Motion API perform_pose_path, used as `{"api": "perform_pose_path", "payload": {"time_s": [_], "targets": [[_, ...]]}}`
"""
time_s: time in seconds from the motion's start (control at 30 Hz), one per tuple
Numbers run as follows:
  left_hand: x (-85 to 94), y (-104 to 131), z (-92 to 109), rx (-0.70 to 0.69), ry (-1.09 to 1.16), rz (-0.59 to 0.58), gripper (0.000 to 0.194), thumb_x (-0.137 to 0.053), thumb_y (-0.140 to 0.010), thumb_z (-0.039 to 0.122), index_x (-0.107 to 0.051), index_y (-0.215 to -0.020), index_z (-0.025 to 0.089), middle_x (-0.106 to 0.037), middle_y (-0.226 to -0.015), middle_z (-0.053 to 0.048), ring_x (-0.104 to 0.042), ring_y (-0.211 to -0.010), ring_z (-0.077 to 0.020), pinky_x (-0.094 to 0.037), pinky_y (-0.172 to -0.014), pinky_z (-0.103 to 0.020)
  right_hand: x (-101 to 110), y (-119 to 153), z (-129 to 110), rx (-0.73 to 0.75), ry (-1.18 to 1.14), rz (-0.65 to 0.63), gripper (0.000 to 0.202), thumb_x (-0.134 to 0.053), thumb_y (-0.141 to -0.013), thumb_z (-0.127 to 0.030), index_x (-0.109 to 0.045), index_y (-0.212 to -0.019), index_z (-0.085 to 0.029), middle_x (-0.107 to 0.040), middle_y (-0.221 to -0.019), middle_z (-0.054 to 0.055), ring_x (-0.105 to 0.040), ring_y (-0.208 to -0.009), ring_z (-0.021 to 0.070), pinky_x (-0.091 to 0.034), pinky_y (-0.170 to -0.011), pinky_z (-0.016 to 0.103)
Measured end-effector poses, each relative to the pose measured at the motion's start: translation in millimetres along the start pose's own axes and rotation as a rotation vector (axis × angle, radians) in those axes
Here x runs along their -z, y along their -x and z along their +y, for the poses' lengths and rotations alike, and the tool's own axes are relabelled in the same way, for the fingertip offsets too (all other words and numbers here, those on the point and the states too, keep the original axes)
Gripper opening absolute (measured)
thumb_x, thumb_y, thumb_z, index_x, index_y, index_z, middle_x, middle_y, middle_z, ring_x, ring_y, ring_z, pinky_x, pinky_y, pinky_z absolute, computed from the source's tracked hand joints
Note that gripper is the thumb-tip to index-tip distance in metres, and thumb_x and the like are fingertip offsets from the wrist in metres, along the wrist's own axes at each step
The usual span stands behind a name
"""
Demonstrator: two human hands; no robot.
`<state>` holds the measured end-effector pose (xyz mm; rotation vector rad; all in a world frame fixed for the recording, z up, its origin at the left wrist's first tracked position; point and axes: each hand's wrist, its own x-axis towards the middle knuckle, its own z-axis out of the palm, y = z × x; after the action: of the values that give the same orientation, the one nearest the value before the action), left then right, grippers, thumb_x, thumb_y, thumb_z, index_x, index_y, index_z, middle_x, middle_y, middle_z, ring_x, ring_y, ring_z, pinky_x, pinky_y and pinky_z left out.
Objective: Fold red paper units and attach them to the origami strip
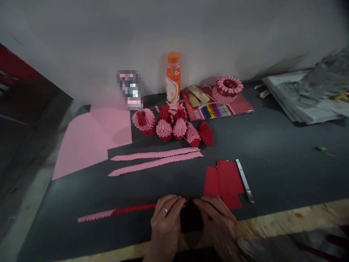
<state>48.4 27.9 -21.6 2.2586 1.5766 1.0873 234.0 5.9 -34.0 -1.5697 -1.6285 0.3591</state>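
A long, narrow strip of interlocked folded paper pieces [133, 209], pink at its left end and red along the rest, lies near the table's front edge. My left hand [167, 214], with a ring on one finger, closes over the strip's right end. Close by on the right, my right hand [218, 216] has its fingers bent together toward the left one; whatever they pinch is hidden. Red paper pieces [230, 178] lie just beyond the right hand, with a silver cutter knife [244, 181] along their right side. Two pink folded strips [155, 162] rest farther back.
Several pink-and-red folded paper pieces [164, 123] stand behind the strips. An orange drink bottle [173, 78] is by the wall. A round paper ring [227, 89] sits on a red paper pack [242, 105]. Pink sheets [81, 145] cover the left; stacked papers [302, 98] are right.
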Motion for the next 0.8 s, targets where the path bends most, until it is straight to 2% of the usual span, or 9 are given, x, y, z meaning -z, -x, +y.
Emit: {"api": "perform_pose_path", "payload": {"time_s": [0.17, 0.4, 0.57, 0.8], "targets": [[0.9, -4, 1, -0.035, -0.021, 0.021, 0.031, -0.065, -0.106, 0.008, -0.088, -0.109, 0.027, -0.092, -0.093, -0.001, -0.088, -0.085, -0.0203, -0.078, -0.085, -0.030, -6, -9, -3, 0.056, 0.102, -0.006, 0.039, -0.058, -0.103, -0.006, -0.086, -0.099, -0.033, -0.089, -0.091, -0.002, -0.086, -0.078, 0.0188, -0.076, -0.082, 0.031], [1.9, -6, 2, -0.041, -0.052, 0.000, 0.032, -0.064, -0.107, 0.005, -0.088, -0.110, 0.026, -0.091, -0.094, -0.002, -0.087, -0.088, -0.0188, -0.077, -0.089, -0.029, -6, -16, -11, 0.059, 0.160, -0.016, 0.038, -0.057, -0.106, -0.007, -0.084, -0.098, -0.033, -0.088, -0.090, -0.003, -0.084, -0.077, 0.0180, -0.076, -0.076, 0.030], [2.3, -5, 3, -0.042, -0.053, -0.022, 0.030, -0.063, -0.108, 0.006, -0.087, -0.110, 0.023, -0.091, -0.095, -0.003, -0.087, -0.088, -0.0193, -0.077, -0.088, -0.030, -8, -15, -12, 0.072, 0.200, 0.006, 0.036, -0.058, -0.106, -0.008, -0.083, -0.097, -0.031, -0.088, -0.088, -0.002, -0.085, -0.077, 0.0188, -0.077, -0.080, 0.033], [1.8, -5, 2, -0.034, -0.045, -0.015, 0.029, -0.063, -0.108, 0.007, -0.087, -0.111, 0.024, -0.091, -0.093, -0.002, -0.087, -0.085, -0.0203, -0.078, -0.085, -0.031, -1, -10, -12, 0.191, 0.236, -0.020, 0.043, -0.051, -0.103, -0.001, -0.084, -0.110, -0.026, -0.092, -0.097, 0.000, -0.086, -0.079, 0.0196, -0.074, -0.075, 0.032]]}}
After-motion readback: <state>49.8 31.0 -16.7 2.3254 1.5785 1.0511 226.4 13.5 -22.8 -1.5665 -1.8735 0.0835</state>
